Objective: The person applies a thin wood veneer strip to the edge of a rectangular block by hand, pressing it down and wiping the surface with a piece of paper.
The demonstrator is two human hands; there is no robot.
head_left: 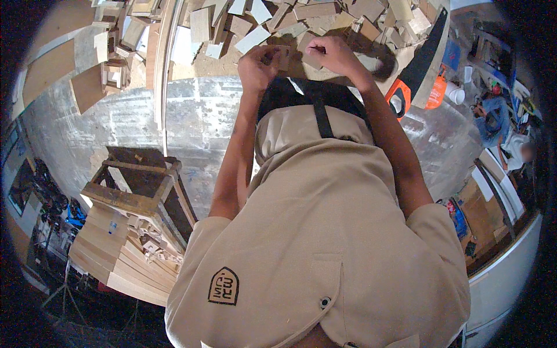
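Note:
At the top middle, my left hand (257,68) is closed on a small flat wood block (284,58), pale brown with a dark spot near its top. My right hand (338,55) is just to the right of it, apart from the block, with thumb and fingers pinched together. Whatever the right fingers hold, if anything, is too small to make out. Many loose wood offcuts (316,11), brown and white-faced, lie piled beyond both hands. A handsaw (426,55) with an orange and black handle lies right of my right forearm.
Long thin wood strips (163,75) run lengthwise left of my hands. Further left are stacked blocks and boards (88,87). A worn wooden stool-like frame (130,194) stands lower left beside planks (96,235). A white cup (455,94) and clutter lie at right.

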